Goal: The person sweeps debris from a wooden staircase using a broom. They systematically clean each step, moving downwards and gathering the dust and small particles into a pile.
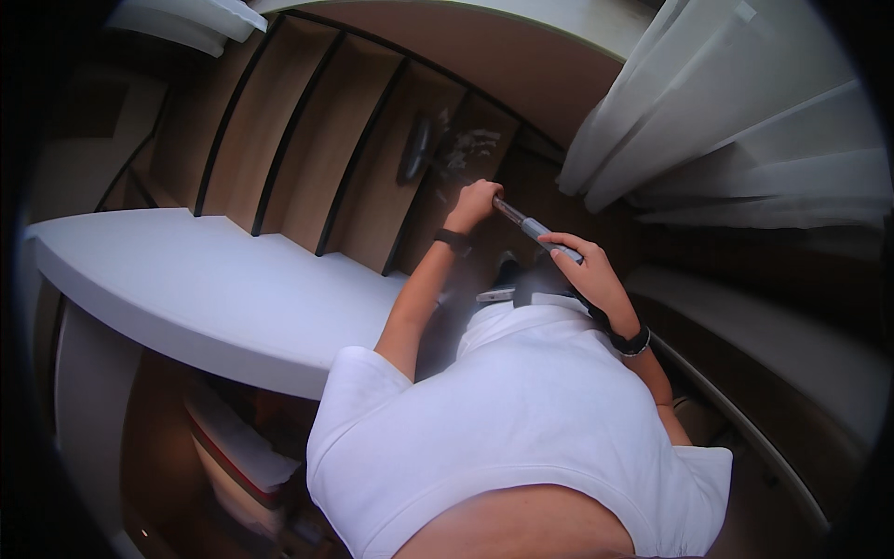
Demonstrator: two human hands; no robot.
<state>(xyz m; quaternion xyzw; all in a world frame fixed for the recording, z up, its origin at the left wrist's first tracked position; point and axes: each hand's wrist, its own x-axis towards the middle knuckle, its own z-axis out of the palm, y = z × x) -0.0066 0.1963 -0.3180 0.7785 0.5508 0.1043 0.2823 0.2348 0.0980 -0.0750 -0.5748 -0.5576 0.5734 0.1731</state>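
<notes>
A floor-cleaning tool with a metal pole [513,211] slants across the wooden stairs before me. My left hand [477,202] is wrapped around the pole's middle, a dark band on that wrist. Higher up, at the pole's end, my right hand [583,262] grips the grey handle [552,240] with its thumb along it; a dark watch is on this wrist. The tool's dark, narrow head [417,150] rests on a wooden stair tread [391,157], blurred, so its exact kind is unclear. Whitish patches [475,144] show beside the head; I cannot tell whether they are reflections or wet spots.
Black edge strips [297,126] line the steps. To the left runs a white stepped half wall [209,279] with a broad top. White sheer curtains [698,119] hang at the right. A small pale device [496,295] is at my waist.
</notes>
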